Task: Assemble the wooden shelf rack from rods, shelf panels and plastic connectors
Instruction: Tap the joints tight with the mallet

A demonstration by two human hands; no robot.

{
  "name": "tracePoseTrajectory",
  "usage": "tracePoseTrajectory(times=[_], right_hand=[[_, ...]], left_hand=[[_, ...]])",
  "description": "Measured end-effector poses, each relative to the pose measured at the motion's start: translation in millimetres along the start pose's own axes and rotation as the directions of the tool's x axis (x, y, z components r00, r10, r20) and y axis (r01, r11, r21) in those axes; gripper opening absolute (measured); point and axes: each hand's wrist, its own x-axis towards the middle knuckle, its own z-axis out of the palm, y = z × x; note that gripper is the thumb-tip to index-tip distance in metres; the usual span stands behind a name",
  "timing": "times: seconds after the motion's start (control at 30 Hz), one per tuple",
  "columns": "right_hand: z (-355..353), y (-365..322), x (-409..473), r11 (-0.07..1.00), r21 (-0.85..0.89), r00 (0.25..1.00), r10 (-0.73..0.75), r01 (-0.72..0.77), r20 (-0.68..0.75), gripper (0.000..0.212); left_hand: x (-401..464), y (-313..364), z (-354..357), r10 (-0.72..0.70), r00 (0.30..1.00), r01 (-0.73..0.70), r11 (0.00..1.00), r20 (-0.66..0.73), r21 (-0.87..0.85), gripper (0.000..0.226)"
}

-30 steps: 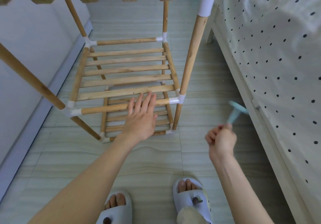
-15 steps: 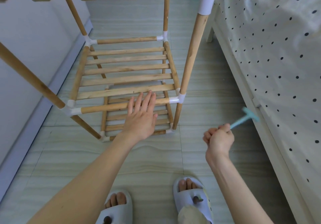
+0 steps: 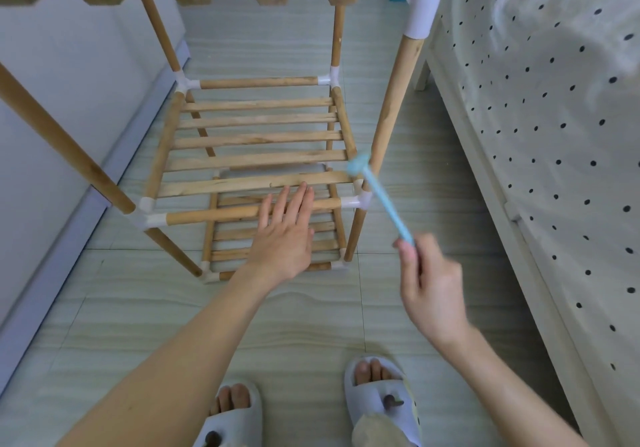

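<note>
The wooden shelf rack [image 3: 256,141] stands on the floor [image 3: 311,308] between a pale wall and a bed [image 3: 554,134] with a dotted cover, its three slatted tiers already joined by white plastic connectors.

The left hand [image 3: 284,235] lies flat, fingers straight, pressing on the front rod [image 3: 242,212] of the middle tier and steadying the frame. The right hand [image 3: 429,283] has its grip closed round the lower end of a small blue mallet [image 3: 381,197]. The handle slants up and to the left from the fist. The head is blurred, so I cannot say for certain whether it touches anything, though it sits just beside the front right upright [image 3: 391,114], a little above the middle-tier corner connector [image 3: 358,198].

That corner is what the coming move seems to turn on. It lies up and left of the right hand, right of the left hand's fingertips, and the mallet's long axis runs straight across it. The right hand is the nearer and the armed one; a downward tap there would likely seat the joint, with the left hand bracing.
</note>
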Motion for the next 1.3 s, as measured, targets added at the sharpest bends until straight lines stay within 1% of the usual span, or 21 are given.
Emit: tracePoseTrajectory(times=[0.07, 0.1, 0.13, 0.2, 0.23, 0.37, 0.5, 0.53, 0.63, 0.67, 0.7, 0.77, 0.83, 0.9, 1.0, 1.07, 1.13, 1.17, 1.2, 1.23, 1.3], right_hand=[[2.1, -4.8, 13.7, 0.999, 0.01, 0.994, -0.042, 0.043, -0.098, 0.029], [7.2, -3.5, 12.9, 0.998, -0.042, 0.996, -0.044, 0.041, -0.074, 0.026], [14.3, 1.0, 8.4, 0.988, -0.154, 0.998, 0.003, 0.006, 0.055, 0.029], [22.4, 19.3, -8.4, 0.932, -0.355, 0.917, 0.201, -0.071, 0.344, 0.037], [23.8, 24.2, -14.6, 0.932, -0.344, 0.904, 0.244, -0.118, 0.351, 0.039], [18.5, 4.6, -9.3, 0.985, -0.14, 0.994, 0.104, -0.099, 0.031, 0.035], [24.1, 14.6, 0.2, 0.906, -0.422, 0.892, 0.224, -0.042, 0.392, 0.037], [21.6, 16.6, 4.4, 0.932, -0.361, 0.906, 0.185, -0.038, 0.382, 0.035], [10.9, 2.7, 9.5, 0.99, -0.131, 0.992, 0.061, -0.046, 0.112, 0.035], [12.7, 3.1, 9.1, 0.988, -0.142, 0.99, 0.083, -0.067, 0.113, 0.036], [17.2, 5.5, 4.5, 0.973, -0.204, 0.964, 0.153, -0.108, 0.218, 0.036], [23.4, 20.2, -10.4, 0.908, -0.383, 0.834, 0.337, -0.167, 0.436, 0.032], [26.7, 25.4, -17.0, 0.913, -0.344, 0.821, 0.364, -0.22, 0.44, 0.024], [29.0, 8.2, -12.2, 0.951, -0.203, 0.865, 0.298, -0.233, 0.403, 0.024], [49.8, -16.0, 5.0, 0.996, -0.042, 0.913, 0.088, -0.077, 0.399, 0.045], [67.7, -26.6, 14.3, 1.0, -0.02, 0.895, -0.011, 0.022, 0.445, 0.052], [84.3, -33.4, 20.6, 0.996, -0.023, 0.87, -0.065, 0.087, 0.488, 0.055], [91.5, -36.1, 22.6, 0.994, -0.035, 0.856, -0.073, 0.106, 0.512, 0.054], [97.9, -37.3, 23.6, 0.993, -0.046, 0.841, -0.068, 0.11, 0.537, 0.05], [102.9, -36.7, 23.8, 0.994, -0.049, 0.829, -0.052, 0.096, 0.557, 0.044], [112.0, -30.7, 22.3, 0.995, -0.044, 0.831, -0.048, 0.088, 0.554, 0.037]], left_hand=[[-0.1, -0.7, -0.3, 0.005, 1.0, -0.005, 1.0, -0.005, -0.011, 0.06], [-0.4, -1.3, -0.5, 0.007, 1.0, -0.007, 1.0, -0.012, -0.014, 0.06], [-0.6, -1.9, -0.7, 0.008, 1.0, -0.008, 1.0, -0.02, -0.019, 0.061], [-1.3, -1.1, 0.4, 0.006, 1.0, -0.007, 0.999, -0.03, -0.039, 0.062], [-0.8, -1.0, 2.4, 0.006, 0.999, -0.007, 0.999, -0.039, -0.037, 0.063], [0.3, -1.9, 2.2, 0.016, 0.998, -0.018, 0.999, -0.056, -0.038, 0.067], [-1.5, -1.9, -2.0, 0.015, 0.999, -0.018, 0.998, -0.05, -0.054, 0.067], [-0.8, -2.0, -1.4, 0.018, 0.998, -0.022, 0.998, -0.062, -0.053, 0.068], [-1.7, -2.1, 1.7, 0.026, 0.995, -0.031, 0.999, -0.092, -0.044, 0.073], [-1.0, -2.9, 2.5, 0.03, 0.994, -0.035, 0.998, -0.106, -0.043, 0.074], [-1.3, -3.8, 2.5, 0.033, 0.993, -0.039, 0.998, -0.113, -0.051, 0.074], [-2.7, -7.9, -0.2, 0.06, 0.986, -0.076, 0.992, -0.153, -0.101, 0.069], [-10.2, -18.6, -2.8, 0.094, 0.964, -0.143, 0.972, -0.247, -0.187, 0.061], [-28.6, -35.5, -1.7, 0.064, 0.941, -0.172, 0.936, -0.333, -0.306, 0.05], [-66.0, -63.9, 7.5, -0.104, 0.904, -0.086, 0.906, -0.414, -0.416, 0.036], [-85.6, -78.6, 6.8, -0.387, 0.843, 0.112, 0.806, -0.374, -0.581, 0.029], [-92.8, -94.6, -4.0, -0.719, 0.655, 0.283, 0.52, -0.233, -0.806, 0.022], [-92.3, -104.2, -11.2, -0.817, 0.557, 0.307, 0.372, -0.151, -0.876, 0.021], [-90.2, -112.9, -19.3, -0.852, 0.516, 0.306, 0.285, -0.094, -0.908, 0.027], [-86.5, -120.0, -27.3, -0.841, 0.537, 0.298, 0.265, -0.068, -0.917, 0.038], [-76.8, -127.4, -38.7, -0.75, 0.657, 0.267, 0.329, -0.078, -0.906, 0.049]])
